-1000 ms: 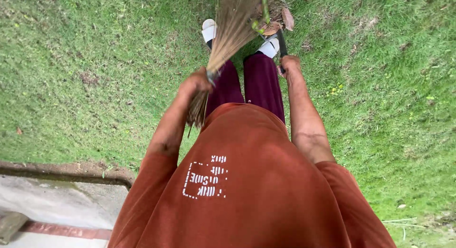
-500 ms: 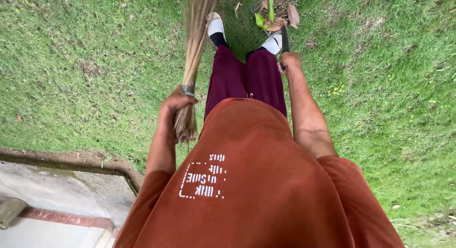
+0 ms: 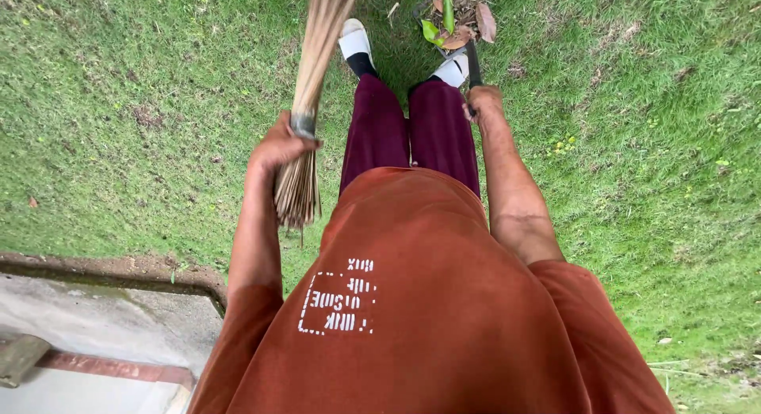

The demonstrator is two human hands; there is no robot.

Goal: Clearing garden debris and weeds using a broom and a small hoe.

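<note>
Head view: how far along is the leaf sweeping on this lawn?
Done: some dry and green leaves already lie gathered in the dustpan by the feet. In hand: left hand has a closed grip on the stick broom, and the right hand on the dustpan handle. Left: small scattered bits on the grass.

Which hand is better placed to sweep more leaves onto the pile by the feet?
Probably the left hand: its grip is closed on the bundled straw broom, ready to swing. The right hand is busy holding the dark handle beside the dry brown leaves.
</note>
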